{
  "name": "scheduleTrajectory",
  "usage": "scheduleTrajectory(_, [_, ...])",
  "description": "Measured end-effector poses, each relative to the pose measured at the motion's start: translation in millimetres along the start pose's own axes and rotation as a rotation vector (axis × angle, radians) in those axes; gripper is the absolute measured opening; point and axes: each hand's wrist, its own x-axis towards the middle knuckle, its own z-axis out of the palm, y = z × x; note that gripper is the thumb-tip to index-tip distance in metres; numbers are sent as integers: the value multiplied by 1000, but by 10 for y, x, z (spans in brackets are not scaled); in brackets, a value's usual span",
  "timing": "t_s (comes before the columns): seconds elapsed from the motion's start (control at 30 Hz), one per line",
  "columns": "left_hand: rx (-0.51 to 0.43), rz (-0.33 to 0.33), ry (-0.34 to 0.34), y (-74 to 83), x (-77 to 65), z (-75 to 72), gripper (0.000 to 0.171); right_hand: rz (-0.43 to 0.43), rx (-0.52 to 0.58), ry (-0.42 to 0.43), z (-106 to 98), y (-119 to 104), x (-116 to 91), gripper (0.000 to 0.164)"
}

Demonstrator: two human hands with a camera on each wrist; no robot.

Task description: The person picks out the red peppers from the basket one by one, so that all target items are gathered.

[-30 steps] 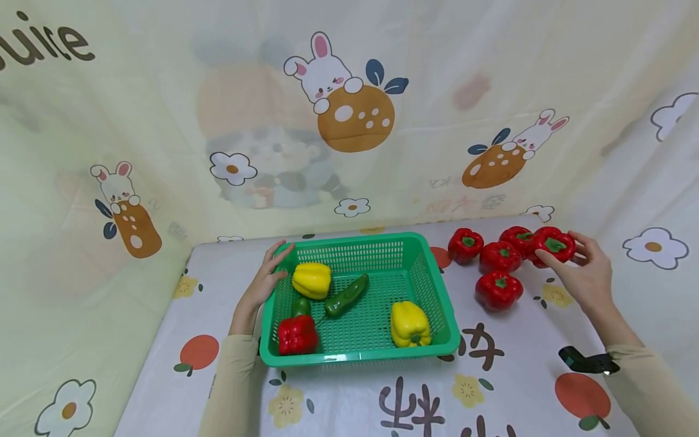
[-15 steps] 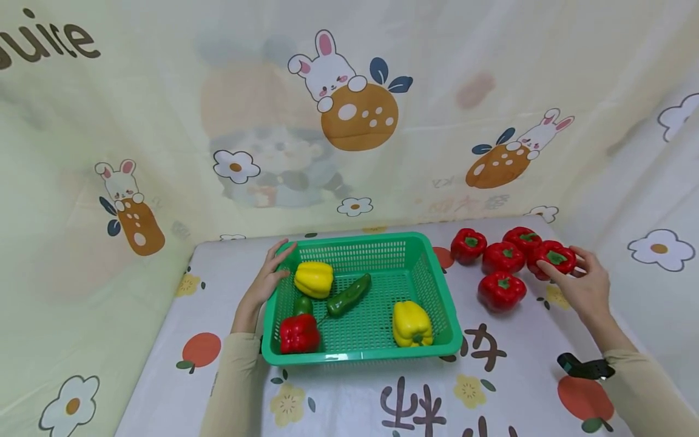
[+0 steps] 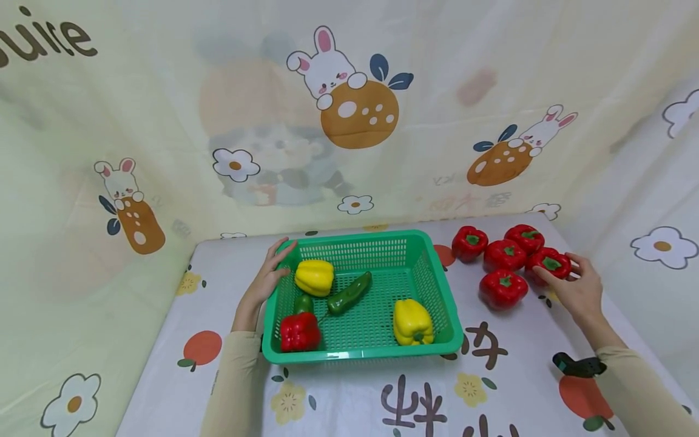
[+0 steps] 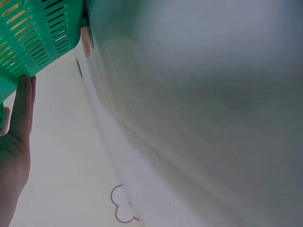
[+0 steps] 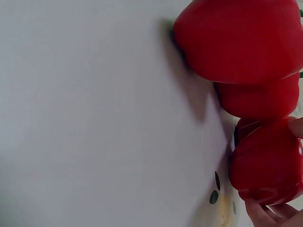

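My right hand [image 3: 581, 290] holds a red bell pepper [image 3: 546, 274] between thumb and fingers, at the right end of a cluster of red bell peppers [image 3: 503, 255]. In the right wrist view this pepper [image 5: 267, 163] is beside the others; whether it touches the table cannot be told. My left hand [image 3: 266, 278] grips the left rim of a green plastic basket [image 3: 360, 355], thumb over the edge, fingers [image 4: 22, 106] along the outer wall. Inside lie two yellow bell peppers [image 3: 314, 278], a long green pepper [image 3: 349, 294], a red bell pepper [image 3: 300, 332] and a partly hidden green one [image 3: 303, 304].
A patterned white cloth [image 3: 229, 388] covers the table. Hanging printed sheets [image 3: 382, 182] stand behind it and at both sides. A single red bell pepper [image 3: 503, 289] lies in front of the cluster, right of the basket.
My right hand has lowered the red bell pepper and brought it slightly toward me, beside the others. My left hand and the basket have stayed in place; the view has shifted slightly.
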Motion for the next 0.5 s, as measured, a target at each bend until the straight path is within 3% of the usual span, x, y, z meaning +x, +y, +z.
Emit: scheduleTrajectory(0.5, [4, -15, 4, 5, -1, 1, 61, -2, 14, -63, 1, 5, 20, 90])
